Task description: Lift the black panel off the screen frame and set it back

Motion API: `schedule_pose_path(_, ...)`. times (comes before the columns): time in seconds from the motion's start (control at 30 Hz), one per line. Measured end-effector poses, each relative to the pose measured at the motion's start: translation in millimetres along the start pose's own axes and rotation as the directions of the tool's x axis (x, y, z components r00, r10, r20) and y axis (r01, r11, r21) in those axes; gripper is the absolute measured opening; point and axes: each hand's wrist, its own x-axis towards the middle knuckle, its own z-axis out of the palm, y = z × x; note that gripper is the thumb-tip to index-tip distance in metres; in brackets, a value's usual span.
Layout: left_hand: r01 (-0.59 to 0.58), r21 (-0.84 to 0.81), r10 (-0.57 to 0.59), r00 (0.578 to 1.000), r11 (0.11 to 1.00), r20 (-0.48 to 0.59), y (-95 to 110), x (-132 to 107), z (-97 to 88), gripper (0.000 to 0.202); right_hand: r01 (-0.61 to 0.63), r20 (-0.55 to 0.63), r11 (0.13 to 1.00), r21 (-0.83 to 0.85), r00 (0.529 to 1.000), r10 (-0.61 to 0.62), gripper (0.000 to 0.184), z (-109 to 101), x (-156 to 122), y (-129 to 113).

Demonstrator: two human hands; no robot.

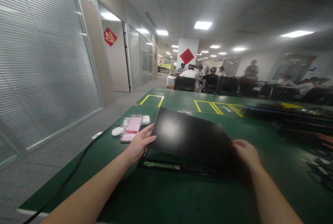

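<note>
A black panel (189,133) slants over the middle of a green table (187,199), held by its opposite sides: the left hand (139,143) pinches one edge, while the right hand (247,151) has its own narrow grip on the other. Below the panel, toward the table's near edge, a circuit board (161,165) shows. A phone (131,128) lies near the table's left edge; a dark stack (299,121) sits toward the right.

Your panel (192,135) is plain black, the circuit strip (161,165) green. Your table (182,199) is dark green with yellow lines (217,108); your phone (133,125) shows pink and red.
</note>
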Motion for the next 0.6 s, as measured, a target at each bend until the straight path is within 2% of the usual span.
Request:
schedule_pose_path(0.1, -0.022, -0.007, 0.022, 1.000, 1.000, 0.002, 1, -2, 1.4, 0.093, -0.032, -0.016, 0.998, 0.048, 0.999, 0.033, 0.031, 3, 6, 5)
schedule_pose_path(0.23, -0.048, 0.012, 0.047, 0.999, 0.999, 0.022, 2, -4, 4.2, 0.093, -0.055, 0.021, 0.995, 0.082, 0.998, 0.053, 0.026, 5, 7, 6)
schedule_pose_path(0.4, -0.076, 0.003, 0.076, 0.997, 0.997, -0.029, 6, -3, 1.4, 0.091, -0.063, 0.044, 0.953, 0.296, 0.998, 0.052, 0.027, 3, 0, 0)
schedule_pose_path(0.47, -0.092, 0.005, 0.092, 0.993, 0.996, -0.072, 8, -1, -1.6, 0.087, -0.102, 0.083, 0.905, 0.414, 0.994, 0.074, 0.030, -1, -3, -7)
schedule_pose_path(0.53, -0.105, 0.026, 0.107, 0.987, 0.994, -0.117, 11, 1, -4.2, 0.081, -0.166, 0.182, 0.810, 0.562, 0.980, 0.075, 0.037, -7, -9, -16)
schedule_pose_path(0.6, -0.108, 0.049, 0.114, 0.983, 0.993, -0.144, 13, 1, -5.8, 0.074, -0.174, 0.271, 0.706, 0.686, 0.962, -0.027, 0.045, -12, -14, -21)
